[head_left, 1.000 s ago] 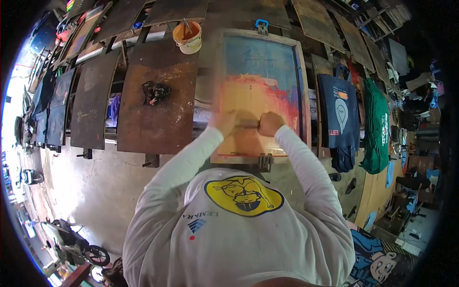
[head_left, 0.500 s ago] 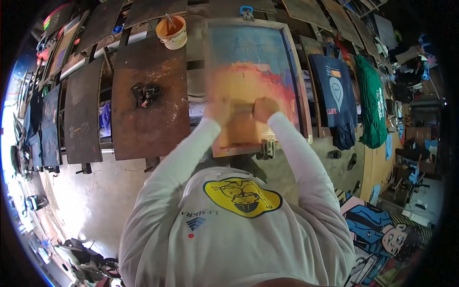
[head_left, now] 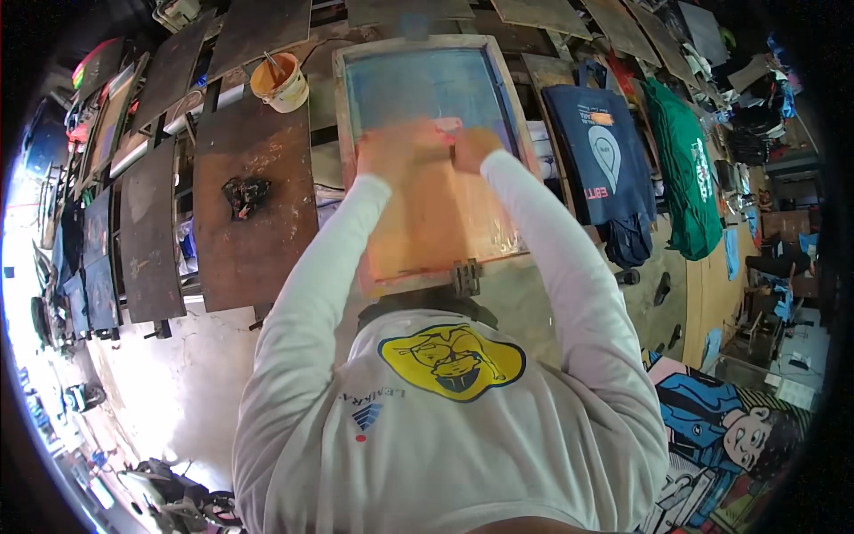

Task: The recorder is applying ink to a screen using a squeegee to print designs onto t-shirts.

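Observation:
A screen-printing screen in a wooden frame [head_left: 418, 42] lies on the bench, its mesh blue at the far end and coated orange toward me. My left hand [head_left: 381, 153] and my right hand [head_left: 476, 149] grip a squeegee [head_left: 427, 144] from either side, over the upper middle of the mesh. Motion blurs my fingers and the squeegee. A metal clamp [head_left: 466, 277] sits on the frame's near edge.
An orange-stained bucket [head_left: 281, 94] stands at the back left, beside boards [head_left: 253, 267]; a dark crumpled lump [head_left: 245, 198] lies on one. Navy [head_left: 596, 133] and green bags [head_left: 680, 187] drape boards at right. A motorcycle [head_left: 178, 494] is at lower left.
Both my hands and the squeegee have moved away from me, up the mesh. Orange now covers more of the screen's lower part. The view has also shifted a little.

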The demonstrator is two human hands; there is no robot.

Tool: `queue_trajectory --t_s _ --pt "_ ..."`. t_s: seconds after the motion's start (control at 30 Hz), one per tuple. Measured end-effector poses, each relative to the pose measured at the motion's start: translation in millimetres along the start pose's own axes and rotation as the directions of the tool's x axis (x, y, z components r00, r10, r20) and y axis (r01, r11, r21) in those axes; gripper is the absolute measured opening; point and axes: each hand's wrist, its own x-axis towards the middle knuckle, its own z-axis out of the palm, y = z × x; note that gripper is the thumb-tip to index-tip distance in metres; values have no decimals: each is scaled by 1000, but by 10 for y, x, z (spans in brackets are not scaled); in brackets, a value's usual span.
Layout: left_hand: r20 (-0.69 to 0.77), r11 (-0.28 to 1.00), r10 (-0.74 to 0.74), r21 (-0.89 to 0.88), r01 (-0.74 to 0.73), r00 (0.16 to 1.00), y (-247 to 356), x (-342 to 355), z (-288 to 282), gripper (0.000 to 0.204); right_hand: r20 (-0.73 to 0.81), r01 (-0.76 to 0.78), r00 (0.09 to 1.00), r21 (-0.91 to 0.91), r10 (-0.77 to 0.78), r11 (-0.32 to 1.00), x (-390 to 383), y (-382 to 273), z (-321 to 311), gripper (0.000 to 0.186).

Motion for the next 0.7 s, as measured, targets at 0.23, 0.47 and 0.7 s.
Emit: queue_trajectory --t_s 0.23,0.47,0.7 --pt "-354 982 184 24 -188 917 -1365 252 854 55 26 239 970 71 -241 969 -53 -229 91 26" --pt "-142 921 -50 378 100 989 -225 -958 1000 51 195 58 975 247 -108 967 -1186 -161 286 42" --pt "-228 934 12 -346 -93 974 -352 -143 676 53 102 152 981 99 -162 983 -190 146 229 33"
